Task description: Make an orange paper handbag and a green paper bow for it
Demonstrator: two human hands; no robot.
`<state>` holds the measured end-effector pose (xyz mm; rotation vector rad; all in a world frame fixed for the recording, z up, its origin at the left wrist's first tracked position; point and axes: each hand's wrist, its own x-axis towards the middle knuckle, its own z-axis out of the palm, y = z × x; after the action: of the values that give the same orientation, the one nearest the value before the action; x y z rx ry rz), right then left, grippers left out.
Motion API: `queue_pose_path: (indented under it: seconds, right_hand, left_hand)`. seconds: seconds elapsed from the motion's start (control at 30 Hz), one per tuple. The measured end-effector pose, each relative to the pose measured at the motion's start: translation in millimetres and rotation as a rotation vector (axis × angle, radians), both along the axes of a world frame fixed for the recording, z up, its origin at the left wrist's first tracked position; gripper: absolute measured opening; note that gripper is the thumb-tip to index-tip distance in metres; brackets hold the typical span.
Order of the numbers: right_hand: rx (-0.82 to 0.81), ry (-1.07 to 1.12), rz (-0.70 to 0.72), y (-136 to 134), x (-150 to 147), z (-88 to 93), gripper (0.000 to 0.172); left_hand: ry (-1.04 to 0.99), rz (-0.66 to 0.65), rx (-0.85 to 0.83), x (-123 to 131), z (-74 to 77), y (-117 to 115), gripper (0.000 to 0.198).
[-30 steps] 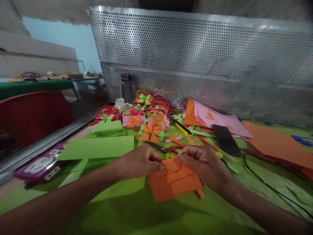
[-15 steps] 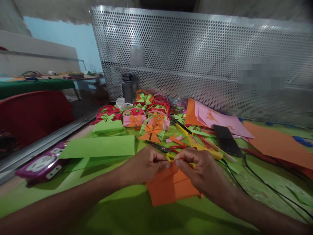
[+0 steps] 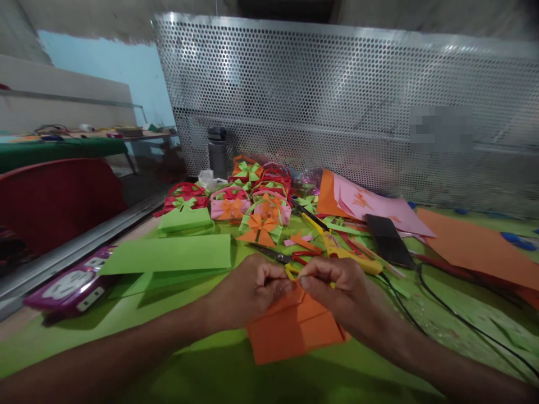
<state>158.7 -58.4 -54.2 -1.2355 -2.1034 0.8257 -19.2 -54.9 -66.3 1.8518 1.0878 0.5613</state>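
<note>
A folded orange paper piece (image 3: 295,328) lies on the green table cover (image 3: 202,365) in front of me. My left hand (image 3: 246,289) pinches its top edge from the left, fingers curled. My right hand (image 3: 337,292) pinches the same top edge from the right, fingertips almost touching those of the left. Just beyond my knuckles lie scissors with red handles (image 3: 290,257) and a yellow cutter (image 3: 343,251).
Several small paper baskets with bows (image 3: 252,196) stand behind. Green paper sheets (image 3: 168,253) lie at the left, pink and orange sheets (image 3: 379,207) at the right. A black phone (image 3: 389,241), a black cable (image 3: 463,320), a purple case (image 3: 67,286) and a perforated metal screen (image 3: 337,101) surround them.
Both hands have drawn together at the top edge of the orange paper, which has shifted slightly left and toward me. The right hand moved from the paper's right side to its top middle.
</note>
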Motion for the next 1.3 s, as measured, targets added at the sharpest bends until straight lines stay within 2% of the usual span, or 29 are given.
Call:
queue_pose_path:
  seconds: [0.23,0.4,0.6,0.7,0.87,1.0,1.13,1.3]
  right_hand:
    - [-0.025,-0.001,0.003,2.2,3.9,-4.2,0.021]
    - [-0.034,-0.034,0.009,2.6,3.8,-6.6,0.022]
    - [-0.035,-0.040,0.077,3.5,4.8,-0.6,0.026]
    - [-0.044,-0.097,0.095,5.1,5.7,2.9,0.025]
    - [0.089,-0.279,0.019,3.9,1.6,6.9,0.017]
    - [0.157,-0.402,0.047,2.2,0.0,9.9,0.017]
    - [0.126,-0.469,0.058,2.6,1.1,14.7,0.017]
    - [0.116,-0.452,0.085,3.0,2.8,17.9,0.020]
  left_hand:
    - [0.037,-0.017,-0.074,-2.0,3.7,-0.2,0.024]
    - [0.106,0.013,0.016,-1.3,7.1,-2.2,0.026]
    - [0.163,0.005,0.123,-2.5,5.9,-0.3,0.025]
    - [0.187,0.004,0.128,-4.0,4.7,0.0,0.026]
    - [0.247,0.003,0.127,-4.1,5.5,-3.0,0.027]
    - [0.255,-0.019,0.153,-3.5,6.4,-4.0,0.025]
    - [0.245,-0.038,0.142,-3.9,7.0,-2.4,0.027]
    - [0.255,-0.063,0.117,-5.5,8.4,-1.0,0.029]
